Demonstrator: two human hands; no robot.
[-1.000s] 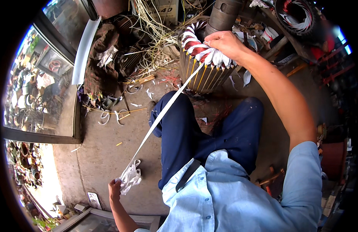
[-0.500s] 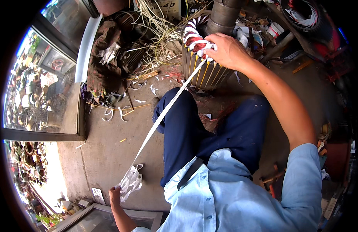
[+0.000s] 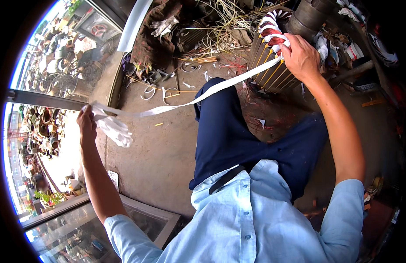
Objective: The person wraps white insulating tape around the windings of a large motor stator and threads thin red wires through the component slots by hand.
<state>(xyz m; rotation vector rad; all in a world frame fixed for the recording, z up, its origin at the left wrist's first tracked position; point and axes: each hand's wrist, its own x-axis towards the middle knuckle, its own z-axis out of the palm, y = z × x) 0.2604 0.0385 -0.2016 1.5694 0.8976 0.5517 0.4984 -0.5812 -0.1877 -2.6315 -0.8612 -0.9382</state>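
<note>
Far out on the left, my left hand (image 3: 85, 122) is closed on a looped bundle of white cloth tape (image 3: 114, 130). A long run of that tape (image 3: 216, 89) crosses over my knee, sagging a little, to a motor stator (image 3: 261, 61) at the upper right. My right hand (image 3: 303, 58) rests on the top rim of the stator, its thumb and fingers closed on the tape at the winding. Red wire coils (image 3: 269, 33) there are partly wrapped in white tape, and yellow strips line the slots below. My fingers hide part of the wrapped rim.
A dark metal cylinder (image 3: 311, 16) rises behind the stator. Loose pale strands (image 3: 222, 24) lie in a heap at the back. Tape scraps (image 3: 170, 94) and red wire bits litter the floor. Glass-paned metal frames (image 3: 49, 100) stand close on the left.
My left hand has swung up and outward to the left with the bundle. The taut tape has slackened into a curve. My right hand stays at the winding while the view has shifted.
</note>
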